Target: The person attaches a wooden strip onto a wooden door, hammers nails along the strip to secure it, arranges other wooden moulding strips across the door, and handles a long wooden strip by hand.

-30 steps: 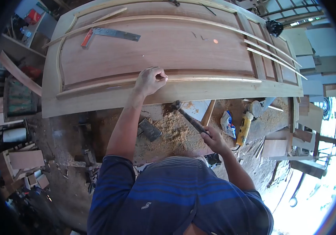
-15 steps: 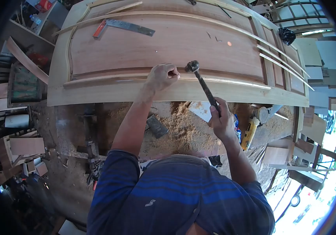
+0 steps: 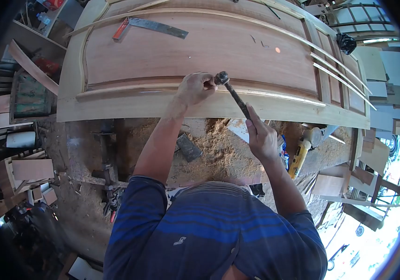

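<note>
My right hand (image 3: 262, 135) is wrapped round the handle of a hammer (image 3: 236, 97). The hammer's head is right beside the fingers of my left hand (image 3: 196, 87). Those fingers are pinched together over a thin wooden strip (image 3: 265, 95); whatever is between them is too small or hidden to make out. The strip lies along the near edge of a recessed panel in a wooden door (image 3: 139, 60), which rests flat on the workbench.
A square with a red handle (image 3: 158, 27) and a long thin strip (image 3: 200, 10) lie on the door. More strips (image 3: 340, 84) are at its right. Below are a dark block (image 3: 189, 147), sawdust (image 3: 218, 158) and a yellow power tool (image 3: 301, 153).
My right hand has brought the hammer's head leftward, up to my left fingers. My left hand keeps its pinch at the strip. The view has shifted slightly.
</note>
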A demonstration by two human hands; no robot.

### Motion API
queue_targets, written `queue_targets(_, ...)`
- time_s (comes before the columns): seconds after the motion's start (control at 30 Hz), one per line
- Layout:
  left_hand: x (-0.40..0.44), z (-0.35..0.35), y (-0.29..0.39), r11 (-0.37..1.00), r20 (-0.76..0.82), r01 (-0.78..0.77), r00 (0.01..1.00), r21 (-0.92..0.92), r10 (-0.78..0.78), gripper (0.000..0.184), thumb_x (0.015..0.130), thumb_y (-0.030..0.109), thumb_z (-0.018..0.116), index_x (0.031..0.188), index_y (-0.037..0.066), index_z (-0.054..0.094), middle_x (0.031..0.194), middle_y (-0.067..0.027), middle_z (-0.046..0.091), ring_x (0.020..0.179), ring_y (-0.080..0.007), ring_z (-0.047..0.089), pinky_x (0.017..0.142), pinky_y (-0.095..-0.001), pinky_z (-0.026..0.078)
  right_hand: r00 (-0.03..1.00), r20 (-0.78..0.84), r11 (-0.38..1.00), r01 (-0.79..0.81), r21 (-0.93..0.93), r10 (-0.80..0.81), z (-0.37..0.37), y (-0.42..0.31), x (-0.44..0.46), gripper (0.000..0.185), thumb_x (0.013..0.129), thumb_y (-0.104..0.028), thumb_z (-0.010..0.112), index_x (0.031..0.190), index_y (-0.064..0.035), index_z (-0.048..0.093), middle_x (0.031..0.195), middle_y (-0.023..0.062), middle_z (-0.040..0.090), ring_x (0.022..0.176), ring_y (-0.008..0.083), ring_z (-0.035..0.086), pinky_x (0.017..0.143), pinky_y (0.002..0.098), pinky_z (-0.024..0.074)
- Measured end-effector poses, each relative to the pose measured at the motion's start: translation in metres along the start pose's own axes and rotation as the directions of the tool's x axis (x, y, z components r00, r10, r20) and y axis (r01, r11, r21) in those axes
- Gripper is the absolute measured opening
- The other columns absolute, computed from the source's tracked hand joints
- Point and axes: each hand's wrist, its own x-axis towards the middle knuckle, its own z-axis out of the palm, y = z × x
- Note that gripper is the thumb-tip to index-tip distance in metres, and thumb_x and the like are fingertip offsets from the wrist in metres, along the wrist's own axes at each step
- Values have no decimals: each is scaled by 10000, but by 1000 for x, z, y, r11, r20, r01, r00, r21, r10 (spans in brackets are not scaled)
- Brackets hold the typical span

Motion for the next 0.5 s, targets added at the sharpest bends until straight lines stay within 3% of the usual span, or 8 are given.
queue_targets(0.17, -1, -1, -1, 999, 15, -25, 1000, -27, 26, 186, 887, 247, 795, 968, 80, 788, 948, -98, 791, 880, -273, 774, 844, -415, 603, 987, -151, 994, 64, 93, -49, 9, 4, -10, 551, 1123, -199, 647, 1663, -234, 542, 802, 169, 731, 677, 344, 751, 588, 481, 568)
queue_targets(0.27, 0, 1, 0, 1000, -9, -31, 999, 5, 31, 178, 883, 245, 792, 951, 81, 780, 951, -94, 790, 888, -270, 775, 848, -416, 602, 999, 30, 994, 19, -106, -15, 9, 8, -8, 562, 1116, -163, 653, 1664, -216, 541, 756, 148, 692, 618, 310, 712, 575, 485, 558)
queue_targets(0.4, -1, -4, 4, 999, 43, 15, 999, 36, -17, 182, 883, 257, 791, 950, 88, 781, 955, -90, 795, 913, -276, 779, 861, -420, 601, 983, -143, 993, 117, 29, -111, 10, 8, -10, 609, 1109, -185, 662, 1691, -255, 497, 720, 122, 661, 567, 323, 674, 553, 509, 537)
queue_targets(0.5, 1, -1, -1, 997, 23, -45, 999, -55, 46, 179, 879, 258, 798, 958, 97, 786, 949, -89, 796, 923, -284, 779, 867, -429, 602, 959, -231, 982, 181, 57, -163, 13, 7, -12, 619, 1102, -193, 671, 1691, -275, 497, 718, 113, 657, 566, 321, 677, 545, 501, 536)
